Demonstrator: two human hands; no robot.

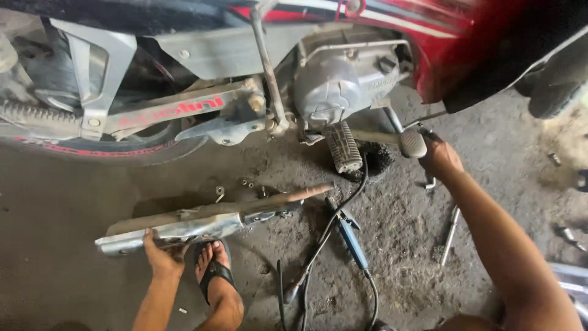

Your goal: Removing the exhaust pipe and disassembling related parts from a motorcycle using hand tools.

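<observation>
While the left hand (160, 254) grips the chrome exhaust pipe (184, 228) lying on the concrete floor (73, 202) beside a sandalled foot (214, 270), fingers wrapped on its shell, right hand (438, 156) reaches under the red motorcycle (343, 79), finger state hidden, touching the footpeg (411, 144), blue-handled tool (352, 236) between the arms

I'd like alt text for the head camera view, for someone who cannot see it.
A person crouches on a dirty concrete floor beside a red motorcycle. Their left hand rests on a detached silver exhaust pipe lying on the ground, and their right hand reaches to a foot peg under the engine.
</observation>
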